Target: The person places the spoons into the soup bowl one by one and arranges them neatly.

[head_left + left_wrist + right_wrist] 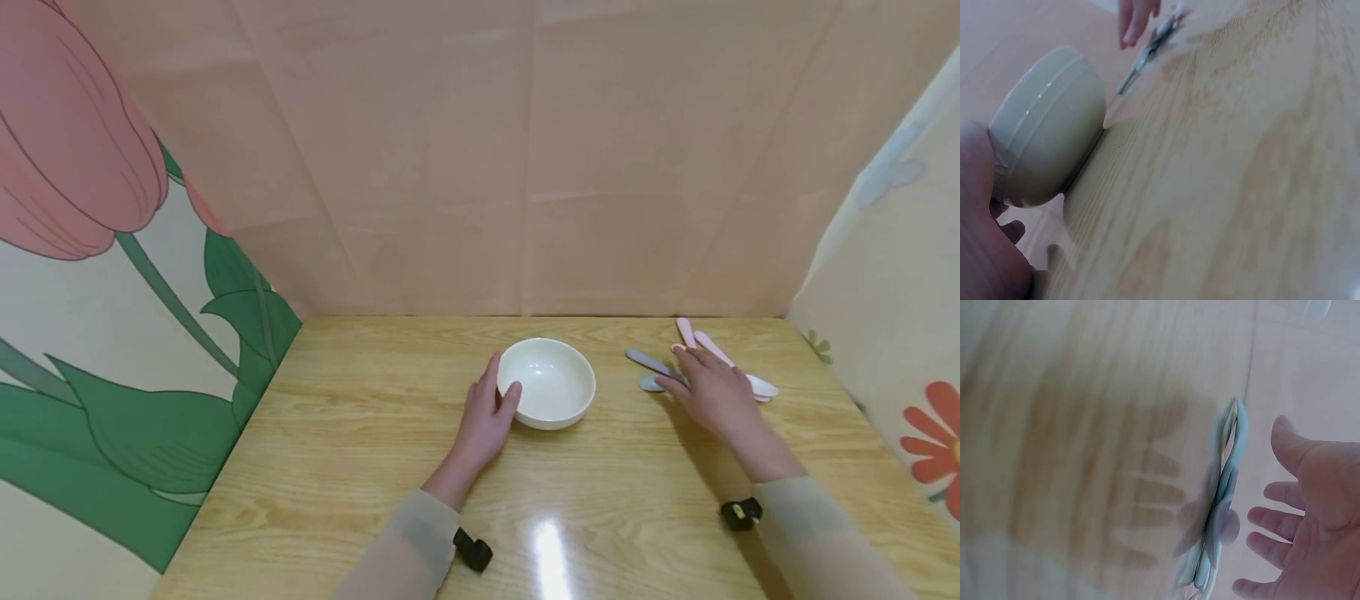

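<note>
A white round bowl (547, 383) stands upright on the wooden table, also seen from the side as a pale bowl (1054, 125) in the left wrist view. My left hand (483, 417) holds it at its left side, thumb at the near rim and fingers along the outer wall. Above a loose pile of utensils hovers my right hand (712, 392), fingers spread and apart from them in the right wrist view. A grey-purple utensil handle (647, 360), a blue-green spoon (651, 383) and pink utensils (712, 346) stick out around that hand; the pile's middle is hidden.
The wooden table (360, 400) meets a pink backdrop (420, 208) at its far edge. A flower-printed panel (165, 417) stands on the left, and another printed panel (892, 333) on the right. Light reflects off the table near the front.
</note>
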{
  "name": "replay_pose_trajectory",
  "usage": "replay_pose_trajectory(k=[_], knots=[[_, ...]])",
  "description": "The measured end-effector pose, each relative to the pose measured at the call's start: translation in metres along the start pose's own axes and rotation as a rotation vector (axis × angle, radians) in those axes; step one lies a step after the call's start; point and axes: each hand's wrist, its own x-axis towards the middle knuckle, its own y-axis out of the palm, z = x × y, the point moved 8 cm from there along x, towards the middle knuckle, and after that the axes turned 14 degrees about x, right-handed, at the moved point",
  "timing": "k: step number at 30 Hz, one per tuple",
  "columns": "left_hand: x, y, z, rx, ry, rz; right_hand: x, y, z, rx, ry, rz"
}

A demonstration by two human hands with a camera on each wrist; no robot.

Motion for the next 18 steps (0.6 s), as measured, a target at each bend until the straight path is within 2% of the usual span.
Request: replay_pose_trajectory(k=[8, 13, 18], knots=[[0.000, 0.000, 0.002, -0.011, -0.013, -0.001, -0.001, -0.008, -0.001, -0.033, -0.121, -0.050], [-0.001, 0.000, 0.003, -0.012, -0.015, -0.004, -0.001, -0.009, -0.007, -0.025, -0.135, -0.037], [-0.001, -0.001, 0.002, -0.009, -0.011, -0.008, -0.001, -0.009, -0.012, -0.015, -0.102, -0.009]])
